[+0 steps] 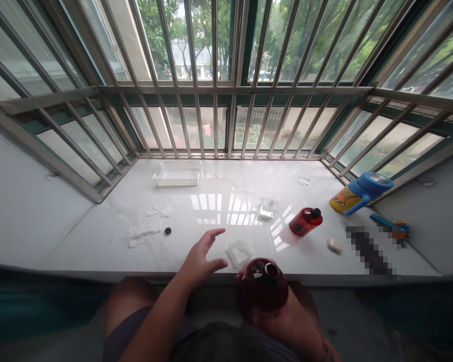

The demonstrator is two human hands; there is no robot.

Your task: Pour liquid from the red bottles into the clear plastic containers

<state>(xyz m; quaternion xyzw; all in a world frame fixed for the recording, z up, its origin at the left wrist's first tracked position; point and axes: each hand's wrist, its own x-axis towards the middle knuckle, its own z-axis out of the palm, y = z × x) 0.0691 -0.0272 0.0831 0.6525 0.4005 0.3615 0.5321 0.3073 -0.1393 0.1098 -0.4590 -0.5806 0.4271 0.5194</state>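
My right hand [277, 322] is wrapped round a dark red bottle [260, 294] in front of the counter's near edge. The bottle's round mouth faces up and appears uncapped. My left hand [199, 259] hovers over the near edge with thumb and fingers apart, holding nothing. Between the hands, on the counter, lies a small clear plastic box [239, 252]. Left of my left hand rests a small black cap [168, 231]. A second red bottle [305, 221], capped in black, stands farther back on the right.
A white mesh basket [177, 174] sits at the back left of the white counter [219, 186]. Crumpled white tissues [145, 234] lie at left. Another clear container [268, 207], a beige block [334, 245], a blue-and-yellow flask [357, 193] and pliers [392, 226] are rightward. Window bars [215, 120] stand behind.
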